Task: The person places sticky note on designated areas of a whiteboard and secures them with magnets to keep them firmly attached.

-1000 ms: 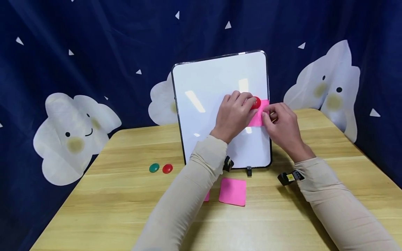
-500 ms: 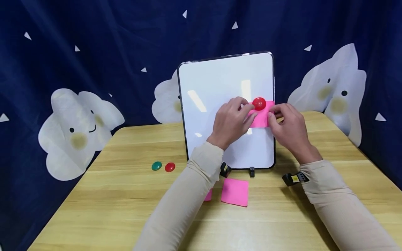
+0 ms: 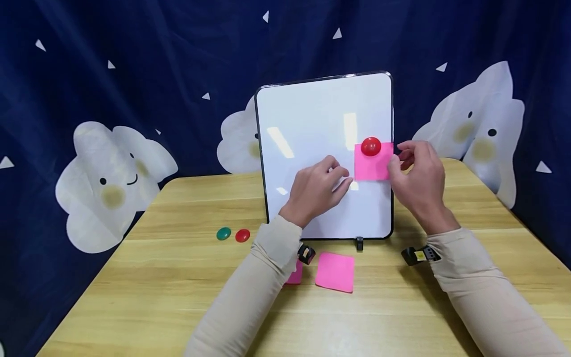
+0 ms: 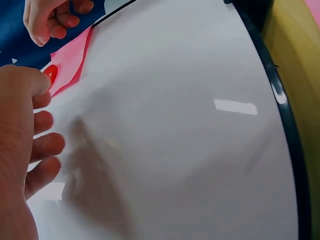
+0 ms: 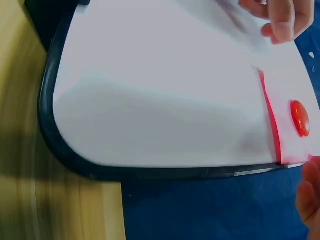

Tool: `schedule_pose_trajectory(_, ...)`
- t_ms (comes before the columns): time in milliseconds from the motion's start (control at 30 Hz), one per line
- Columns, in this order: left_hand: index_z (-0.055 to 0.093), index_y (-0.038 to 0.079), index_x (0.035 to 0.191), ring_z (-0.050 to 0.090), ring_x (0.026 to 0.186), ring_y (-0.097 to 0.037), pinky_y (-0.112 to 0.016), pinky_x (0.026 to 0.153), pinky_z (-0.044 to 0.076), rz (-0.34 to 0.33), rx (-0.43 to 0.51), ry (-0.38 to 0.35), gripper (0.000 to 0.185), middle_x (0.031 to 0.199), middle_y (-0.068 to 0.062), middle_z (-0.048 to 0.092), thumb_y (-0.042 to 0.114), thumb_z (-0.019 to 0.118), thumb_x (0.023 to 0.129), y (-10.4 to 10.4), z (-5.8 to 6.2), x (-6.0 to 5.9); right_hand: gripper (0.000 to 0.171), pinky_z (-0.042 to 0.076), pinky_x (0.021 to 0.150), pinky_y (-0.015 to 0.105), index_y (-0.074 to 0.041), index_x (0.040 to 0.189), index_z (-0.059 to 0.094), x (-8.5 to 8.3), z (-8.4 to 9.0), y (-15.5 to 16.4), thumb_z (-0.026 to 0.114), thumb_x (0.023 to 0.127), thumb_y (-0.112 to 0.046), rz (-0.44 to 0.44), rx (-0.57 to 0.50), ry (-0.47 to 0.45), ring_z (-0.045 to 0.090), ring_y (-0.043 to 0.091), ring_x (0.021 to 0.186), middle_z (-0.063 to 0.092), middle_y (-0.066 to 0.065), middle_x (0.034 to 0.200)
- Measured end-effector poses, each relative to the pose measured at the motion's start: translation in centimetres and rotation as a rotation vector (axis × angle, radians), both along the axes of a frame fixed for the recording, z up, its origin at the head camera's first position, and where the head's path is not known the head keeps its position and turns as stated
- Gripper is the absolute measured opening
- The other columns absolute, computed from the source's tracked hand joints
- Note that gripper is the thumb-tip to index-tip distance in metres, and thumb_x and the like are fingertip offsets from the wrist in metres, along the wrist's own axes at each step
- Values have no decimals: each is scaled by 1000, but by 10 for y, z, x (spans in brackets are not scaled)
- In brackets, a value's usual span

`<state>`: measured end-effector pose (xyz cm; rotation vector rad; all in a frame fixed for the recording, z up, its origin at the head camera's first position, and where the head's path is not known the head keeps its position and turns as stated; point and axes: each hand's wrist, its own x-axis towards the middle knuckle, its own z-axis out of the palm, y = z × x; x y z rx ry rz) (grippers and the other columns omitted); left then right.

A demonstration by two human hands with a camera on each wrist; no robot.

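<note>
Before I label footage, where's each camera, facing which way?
Head: worn there, facing forward-down at the white rectangular board; left hand, right hand, beige sleeves.
Left wrist: worn there, facing the board; both hands, partly.
Right wrist: worn there, facing the board; both hands, partly.
Wrist views share a square pink note, round red disc.

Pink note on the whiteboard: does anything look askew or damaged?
No damage shows. The pink note looks slightly odd: its lower edge seems to lift off the whiteboard, below the red disc near its top.
</note>
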<state>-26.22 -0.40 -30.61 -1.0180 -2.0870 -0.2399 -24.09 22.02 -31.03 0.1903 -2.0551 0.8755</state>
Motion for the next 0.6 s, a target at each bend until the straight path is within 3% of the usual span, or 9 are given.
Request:
schedule_pose_trajectory(233, 78, 18, 95, 57, 62, -8, -21, 54, 46, 17, -8, -48, 22, 79, 5, 66, 35, 64, 94, -8, -8, 9, 20, 40, 65, 24, 4, 108, 64, 2, -4, -8, 61, 92, -8, 148, 89, 36, 55, 21, 71, 61, 12, 83)
schedule_pose_trajectory(600, 77, 19, 90, 58, 61, -5, -21, 53, 45, -12, -78, -129, 23, 71, 9, 65, 34, 61, 96, -16, -23, 22, 9, 41, 59, 30, -2, 91, 70, 3, -10, -23, 62, 89, -5, 277, 263, 42, 51, 17, 65, 61, 5, 73)
